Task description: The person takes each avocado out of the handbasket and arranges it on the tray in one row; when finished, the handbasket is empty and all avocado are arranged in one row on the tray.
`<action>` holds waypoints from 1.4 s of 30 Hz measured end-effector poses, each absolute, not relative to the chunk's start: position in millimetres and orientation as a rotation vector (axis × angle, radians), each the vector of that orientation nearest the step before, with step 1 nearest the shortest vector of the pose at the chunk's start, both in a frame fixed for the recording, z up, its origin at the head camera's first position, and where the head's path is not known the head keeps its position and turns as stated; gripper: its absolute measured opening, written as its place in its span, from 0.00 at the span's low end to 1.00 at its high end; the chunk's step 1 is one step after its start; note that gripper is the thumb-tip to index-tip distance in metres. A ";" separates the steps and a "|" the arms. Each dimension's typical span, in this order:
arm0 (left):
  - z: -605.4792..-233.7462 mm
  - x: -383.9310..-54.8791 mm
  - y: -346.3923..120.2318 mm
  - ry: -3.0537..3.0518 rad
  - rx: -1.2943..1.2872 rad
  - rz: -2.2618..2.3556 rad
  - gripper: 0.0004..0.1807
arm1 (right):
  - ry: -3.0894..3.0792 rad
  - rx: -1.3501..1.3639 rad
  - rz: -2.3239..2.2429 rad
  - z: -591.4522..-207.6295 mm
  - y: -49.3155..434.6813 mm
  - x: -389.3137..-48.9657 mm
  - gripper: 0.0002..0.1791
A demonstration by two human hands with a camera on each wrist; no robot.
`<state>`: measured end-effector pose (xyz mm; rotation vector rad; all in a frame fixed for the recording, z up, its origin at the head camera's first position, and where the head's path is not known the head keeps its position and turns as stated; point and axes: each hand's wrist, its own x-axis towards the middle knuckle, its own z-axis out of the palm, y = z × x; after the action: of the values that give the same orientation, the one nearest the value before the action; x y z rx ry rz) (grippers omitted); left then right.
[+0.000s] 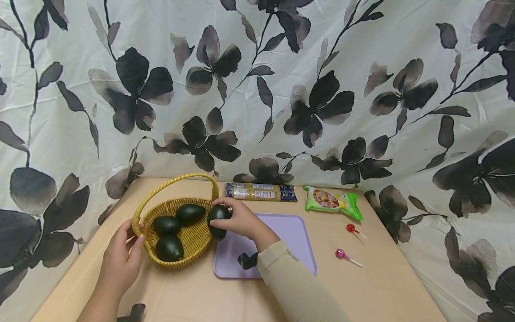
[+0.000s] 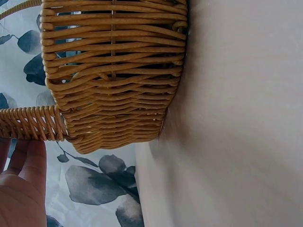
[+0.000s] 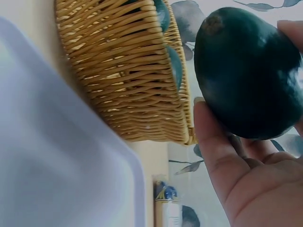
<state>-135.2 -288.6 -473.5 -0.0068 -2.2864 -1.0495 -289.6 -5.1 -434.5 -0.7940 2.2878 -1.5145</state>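
My right hand (image 1: 241,220) grips a dark green avocado (image 1: 219,218) over the right rim of a yellow wicker basket (image 1: 179,266). In the right wrist view the avocado (image 3: 248,73) is held up between thumb and fingers, above rim height and beside the basket (image 3: 128,80). Three more avocados, one near the front (image 1: 169,248), lie inside the basket. At the basket's left side my left hand (image 1: 120,259) holds the base of the arched handle (image 1: 137,219). The left wrist view shows its fingers (image 2: 35,163) against the wrapped handle (image 2: 31,124), their tips partly hidden behind it.
A lilac tray (image 1: 295,241) lies right of the basket, under my right forearm. Behind it is a long pasta packet (image 1: 260,192). Farther right are a green snack bag (image 1: 333,201), a red lollipop (image 1: 351,227) and a pink lollipop (image 1: 340,253). Floral cloth (image 1: 257,112) hangs behind the table.
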 end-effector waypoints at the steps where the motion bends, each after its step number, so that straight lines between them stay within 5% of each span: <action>1: -473.9 -135.1 -288.6 -2.287 -0.006 -1.048 0.25 | 2.293 -0.784 -1.519 -436.0 -4.9 -289.6 0.26; 42: -472.2 -134.6 -289.2 -2.289 -0.030 -1.054 0.24 | 2.410 -0.645 -1.413 -492.1 10.8 -298.0 0.24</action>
<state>-134.6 -289.2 -472.2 -0.0303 -2.2885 -1.0536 -298.0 10.8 -492.1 -0.6453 2.4097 -1.4129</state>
